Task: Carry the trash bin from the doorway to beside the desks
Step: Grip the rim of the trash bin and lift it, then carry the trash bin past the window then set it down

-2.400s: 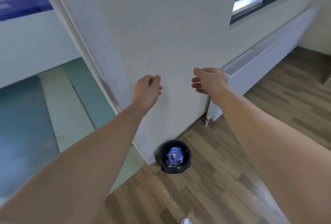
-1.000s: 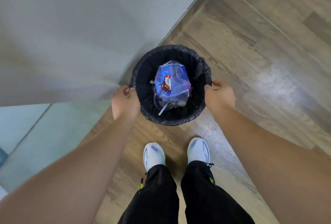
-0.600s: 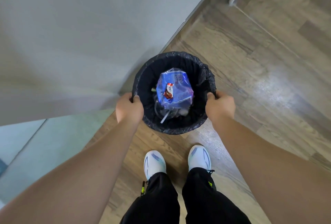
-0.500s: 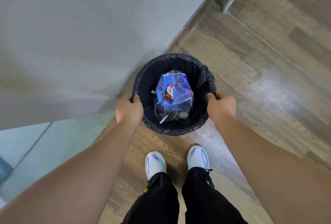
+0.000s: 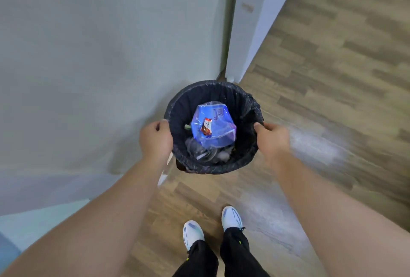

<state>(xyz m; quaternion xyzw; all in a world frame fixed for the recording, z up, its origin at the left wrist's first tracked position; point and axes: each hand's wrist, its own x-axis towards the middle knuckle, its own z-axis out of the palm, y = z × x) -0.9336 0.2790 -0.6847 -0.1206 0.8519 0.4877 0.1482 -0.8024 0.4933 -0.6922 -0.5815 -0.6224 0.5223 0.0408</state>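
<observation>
The round trash bin [image 5: 241, 101], lined with a black plastic bag, is held up off the wooden floor in front of me. Inside lies a crumpled blue plastic wrapper [image 5: 214, 126] over some clear and white rubbish. My left hand [image 5: 155, 139] grips the bin's left rim with closed fingers. On the opposite side my right hand [image 5: 273, 141] is closed on the right rim. The bin's outer wall is hidden below the rim.
A pale wall [image 5: 88, 55] fills the left half, close to the bin. A white radiator end [image 5: 250, 24] stands just beyond the bin. Wooden flooring [image 5: 332, 99] spreads to the right. My white shoes [image 5: 210, 228] and dark trousers are below. A bluish doorway floor [image 5: 33, 221] lies lower left.
Both hands went from open in the air to gripping the rim. Since half a second ago the bin has risen off the floor and the view has tilted toward the radiator.
</observation>
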